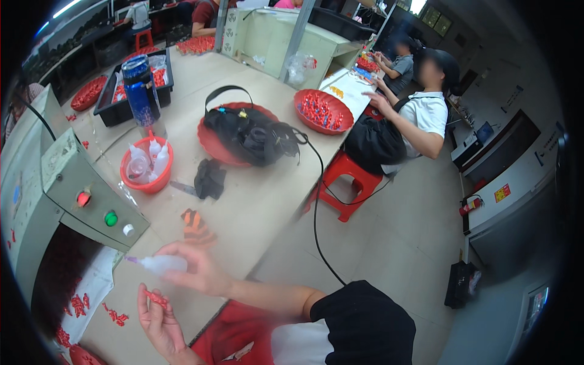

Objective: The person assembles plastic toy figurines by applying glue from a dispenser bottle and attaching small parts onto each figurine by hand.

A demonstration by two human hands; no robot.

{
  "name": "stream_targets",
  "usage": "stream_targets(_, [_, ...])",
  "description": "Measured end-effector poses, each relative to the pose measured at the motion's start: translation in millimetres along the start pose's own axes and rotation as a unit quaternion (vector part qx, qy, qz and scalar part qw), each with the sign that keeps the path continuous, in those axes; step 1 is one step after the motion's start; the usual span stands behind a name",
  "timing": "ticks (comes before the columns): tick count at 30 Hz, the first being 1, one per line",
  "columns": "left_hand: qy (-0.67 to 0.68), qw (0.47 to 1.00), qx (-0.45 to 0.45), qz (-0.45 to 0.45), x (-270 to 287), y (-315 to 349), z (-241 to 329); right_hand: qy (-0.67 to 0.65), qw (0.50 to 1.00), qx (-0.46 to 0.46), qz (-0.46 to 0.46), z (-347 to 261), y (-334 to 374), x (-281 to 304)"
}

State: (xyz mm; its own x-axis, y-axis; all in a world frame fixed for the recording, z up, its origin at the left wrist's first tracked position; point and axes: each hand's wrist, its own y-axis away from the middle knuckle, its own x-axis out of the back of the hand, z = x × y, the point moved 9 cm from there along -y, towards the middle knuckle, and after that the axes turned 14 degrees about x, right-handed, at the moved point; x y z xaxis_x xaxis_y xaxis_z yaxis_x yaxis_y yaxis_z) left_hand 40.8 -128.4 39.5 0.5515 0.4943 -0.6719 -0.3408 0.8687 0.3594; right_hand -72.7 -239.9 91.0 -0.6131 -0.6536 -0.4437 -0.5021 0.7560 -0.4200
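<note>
My right hand [204, 272] is closed round a small translucent white squeeze bottle [163, 263] with a thin purple nozzle, tipped on its side and pointing left. Below it, my left hand [159, 328] pinches a small glossy red figurine [156, 297] between thumb and fingers. The nozzle is a little above the figurine, apart from it. More small red pieces [114, 314] lie on the table to the left of my left hand. An orange and black striped cloth [197, 227] lies just beyond the bottle.
A grey-green machine [91, 176] with buttons and a dark opening stands at left, red pieces on its white sheet [97, 283]. Beyond are a red tub [164, 176] of bottles, a blue flask [141, 91], a black bag [255, 137] and a red tray [340, 121]. Co-workers sit farther off.
</note>
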Motion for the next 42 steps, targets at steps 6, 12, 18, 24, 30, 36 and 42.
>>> stream_targets(6, [0.023, 0.998, 0.036, -0.055, -18, -1, -10, -0.056, 0.998, -0.003, 0.002, -7, -2, -19])
stream_targets(12, [0.010, 0.995, 0.021, -0.094, -22, -3, -15, -0.065, 0.998, -0.019, 0.019, -1, 8, -22])
stream_targets(18, [-0.062, 0.996, -0.030, -0.052, -27, -3, -14, -0.053, 0.998, -0.005, 0.039, -3, 5, -17])
stream_targets(24, [-0.108, 0.990, -0.077, -0.047, -32, 8, -6, -0.004, 1.000, 0.010, 0.019, -10, 7, -30])
stream_targets(30, [-0.049, 0.998, -0.020, -0.035, -34, 9, -19, 0.020, 0.999, 0.013, 0.036, -9, 15, -26])
stream_targets(36, [-0.096, 0.995, -0.041, 0.001, -30, 16, -11, 0.008, 0.999, 0.004, 0.032, -6, 16, -35])
stream_targets(42, [-0.092, 0.993, -0.079, 0.008, -23, 30, -2, 0.036, 0.999, 0.002, -0.029, -7, 19, -52])
